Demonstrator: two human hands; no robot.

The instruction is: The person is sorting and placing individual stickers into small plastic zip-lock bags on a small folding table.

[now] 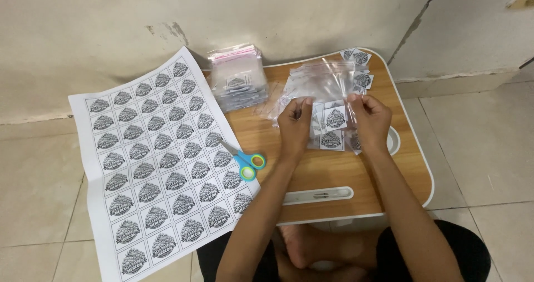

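Observation:
My left hand point(295, 121) and my right hand point(370, 118) both pinch a small clear plastic bag point(329, 82) over a low wooden lap table point(334, 173). A cut square label point(335, 118) with a black-and-white emblem sits between my hands, and whether it is inside the bag is unclear. More cut labels point(360, 65) lie under and beyond the bag near the table's far right corner. Scissors point(245, 160) with blue and green handles lie on the table's left edge, close to my left forearm.
A large printed sheet point(156, 159) of several rows of the same labels lies on the tiled floor to the left, overlapping the table. A stack of clear bags point(238, 79) stands at the table's far left. A wall runs close behind. My crossed legs are under the table.

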